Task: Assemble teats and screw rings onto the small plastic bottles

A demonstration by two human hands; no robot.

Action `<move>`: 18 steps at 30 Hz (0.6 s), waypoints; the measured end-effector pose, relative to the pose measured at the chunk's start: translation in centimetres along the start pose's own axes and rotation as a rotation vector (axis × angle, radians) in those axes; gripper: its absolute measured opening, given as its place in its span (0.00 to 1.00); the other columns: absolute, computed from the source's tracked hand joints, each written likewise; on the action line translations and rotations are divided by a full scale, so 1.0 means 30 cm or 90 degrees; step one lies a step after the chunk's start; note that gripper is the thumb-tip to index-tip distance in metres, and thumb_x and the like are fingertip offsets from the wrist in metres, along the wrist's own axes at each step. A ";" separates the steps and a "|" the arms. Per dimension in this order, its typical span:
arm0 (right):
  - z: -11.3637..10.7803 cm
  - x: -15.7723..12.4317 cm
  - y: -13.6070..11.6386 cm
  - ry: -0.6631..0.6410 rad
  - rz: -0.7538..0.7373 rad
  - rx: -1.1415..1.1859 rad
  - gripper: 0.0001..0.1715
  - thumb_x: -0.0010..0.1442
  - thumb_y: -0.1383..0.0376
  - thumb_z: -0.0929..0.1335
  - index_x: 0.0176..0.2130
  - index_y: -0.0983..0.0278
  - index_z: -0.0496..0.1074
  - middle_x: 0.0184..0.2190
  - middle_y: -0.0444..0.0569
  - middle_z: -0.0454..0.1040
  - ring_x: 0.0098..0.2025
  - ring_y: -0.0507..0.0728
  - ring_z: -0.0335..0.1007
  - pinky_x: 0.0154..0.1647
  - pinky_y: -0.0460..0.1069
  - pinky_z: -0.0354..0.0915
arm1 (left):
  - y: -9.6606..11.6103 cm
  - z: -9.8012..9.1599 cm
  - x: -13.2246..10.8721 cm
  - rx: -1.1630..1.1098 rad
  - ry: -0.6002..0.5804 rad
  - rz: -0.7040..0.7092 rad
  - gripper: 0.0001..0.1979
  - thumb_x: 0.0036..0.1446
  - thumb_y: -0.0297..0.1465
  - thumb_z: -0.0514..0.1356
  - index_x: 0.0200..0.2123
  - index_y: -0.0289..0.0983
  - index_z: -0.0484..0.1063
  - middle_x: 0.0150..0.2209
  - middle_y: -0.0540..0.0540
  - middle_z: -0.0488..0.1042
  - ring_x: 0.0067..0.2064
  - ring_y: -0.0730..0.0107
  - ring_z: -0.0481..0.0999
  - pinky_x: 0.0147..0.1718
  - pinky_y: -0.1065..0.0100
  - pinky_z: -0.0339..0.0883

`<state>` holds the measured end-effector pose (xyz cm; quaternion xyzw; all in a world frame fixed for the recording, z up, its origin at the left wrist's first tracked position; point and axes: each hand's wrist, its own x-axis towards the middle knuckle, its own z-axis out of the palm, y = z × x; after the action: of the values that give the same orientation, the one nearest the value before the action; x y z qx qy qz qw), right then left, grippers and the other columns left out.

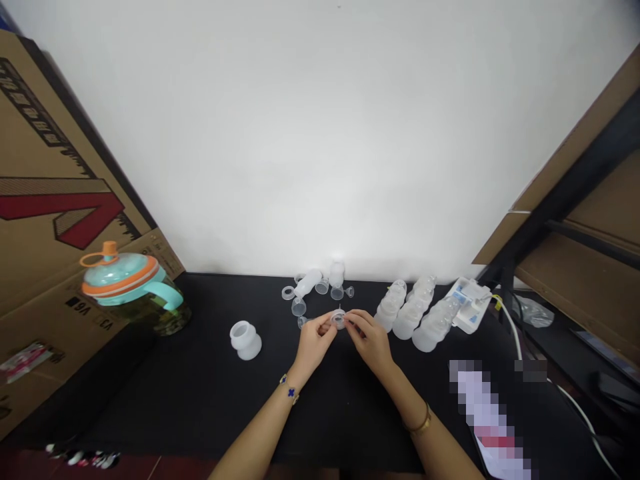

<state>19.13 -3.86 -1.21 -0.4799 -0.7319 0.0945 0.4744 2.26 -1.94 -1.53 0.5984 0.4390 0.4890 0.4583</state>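
Note:
My left hand (316,341) and my right hand (369,339) meet above the black table, fingers pinched on opposite sides of a clear bottle collar ring (338,319). A small thin tip sticks up at its top; whether a nipple sits inside it is too small to tell. Just beyond the hands lie loose clear bottle parts: a ring (289,293), a cap (299,307) and a white bottle body (309,283) on its side. An open white bottle body (246,341) stands upright to the left of my left hand. Several baby bottles with clear tops (393,305) stand in rows right of my right hand.
At the left, a large jug (125,280) with a turquoise and orange lid stands by a cardboard box (45,200). A white power strip (470,305) with a cable lies behind the bottles. A blurred flat phone-like object (493,420) lies front right. A white wall closes the back.

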 end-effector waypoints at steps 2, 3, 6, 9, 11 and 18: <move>0.004 -0.001 0.003 0.005 -0.006 0.001 0.14 0.71 0.62 0.64 0.46 0.59 0.79 0.44 0.54 0.80 0.39 0.57 0.78 0.32 0.48 0.73 | 0.004 0.002 -0.004 0.008 0.010 0.007 0.21 0.55 0.35 0.64 0.51 0.33 0.80 0.28 0.49 0.76 0.25 0.73 0.67 0.27 0.71 0.62; 0.005 -0.001 0.005 0.009 -0.010 0.002 0.14 0.71 0.62 0.63 0.46 0.59 0.78 0.45 0.54 0.80 0.38 0.57 0.78 0.30 0.48 0.72 | 0.008 0.004 -0.007 0.014 0.014 0.014 0.23 0.56 0.34 0.63 0.54 0.33 0.79 0.28 0.49 0.77 0.25 0.73 0.66 0.27 0.72 0.63; 0.007 -0.002 0.006 0.021 -0.009 0.003 0.13 0.70 0.62 0.64 0.46 0.60 0.77 0.46 0.54 0.79 0.36 0.56 0.77 0.27 0.47 0.70 | 0.018 0.007 -0.014 0.039 0.016 0.044 0.25 0.57 0.34 0.61 0.57 0.33 0.76 0.30 0.49 0.77 0.27 0.74 0.67 0.30 0.72 0.65; 0.003 0.000 -0.002 0.023 -0.001 0.000 0.12 0.70 0.62 0.64 0.45 0.60 0.76 0.46 0.53 0.79 0.34 0.55 0.77 0.27 0.47 0.70 | 0.025 0.008 -0.020 0.056 0.012 0.055 0.25 0.58 0.35 0.60 0.57 0.33 0.76 0.31 0.48 0.78 0.27 0.74 0.69 0.30 0.72 0.67; 0.001 0.001 -0.010 0.018 0.003 0.002 0.11 0.70 0.62 0.64 0.45 0.60 0.76 0.45 0.53 0.79 0.33 0.55 0.76 0.27 0.47 0.69 | 0.026 0.007 -0.021 0.065 0.016 0.058 0.24 0.58 0.35 0.60 0.57 0.33 0.77 0.31 0.47 0.79 0.27 0.73 0.69 0.30 0.72 0.67; 0.008 -0.006 0.002 -0.022 0.132 0.029 0.10 0.67 0.58 0.66 0.43 0.60 0.73 0.38 0.49 0.80 0.31 0.55 0.75 0.28 0.48 0.67 | 0.020 0.005 -0.020 0.099 0.018 0.064 0.22 0.58 0.34 0.60 0.54 0.33 0.78 0.32 0.46 0.80 0.28 0.72 0.72 0.30 0.71 0.69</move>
<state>19.00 -3.89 -1.48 -0.5405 -0.6841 0.1675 0.4603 2.37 -2.67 -1.06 0.6465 0.4513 0.4846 0.3790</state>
